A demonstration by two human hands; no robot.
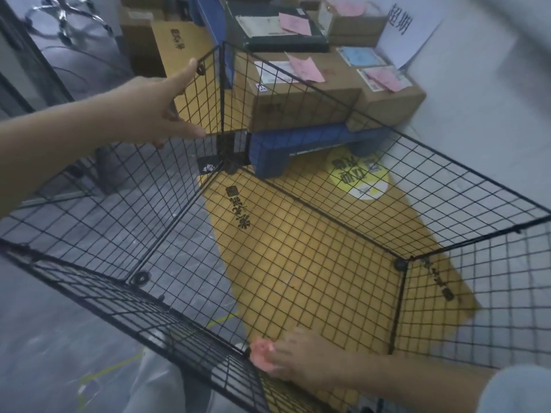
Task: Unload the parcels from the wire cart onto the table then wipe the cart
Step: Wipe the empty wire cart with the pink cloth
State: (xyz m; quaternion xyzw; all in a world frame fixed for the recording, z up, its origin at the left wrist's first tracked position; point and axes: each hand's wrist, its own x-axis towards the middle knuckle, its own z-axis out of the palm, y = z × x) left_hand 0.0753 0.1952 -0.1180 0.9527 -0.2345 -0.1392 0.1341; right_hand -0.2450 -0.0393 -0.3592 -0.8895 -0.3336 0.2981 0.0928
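Two bare hands meet a black wire cart (283,248). The right hand (301,362) bunches its fingers around a pink cloth (262,353), pressed on the near rim corner. The left hand (155,108), thumb and forefinger spread, touches the far-left corner panel.

The white sheet (408,34) at the upper right of the frame bears two big black Chinese characters, the first like 超, the second unclear. Black brush-style characters run down the yellow cardboard (298,263) at centre, and a round yellow sticker (354,174) just right of it carries more. All are too blurred to read, as are the labels (362,56) and pink slips (307,68) on the parcels (387,105) up top.
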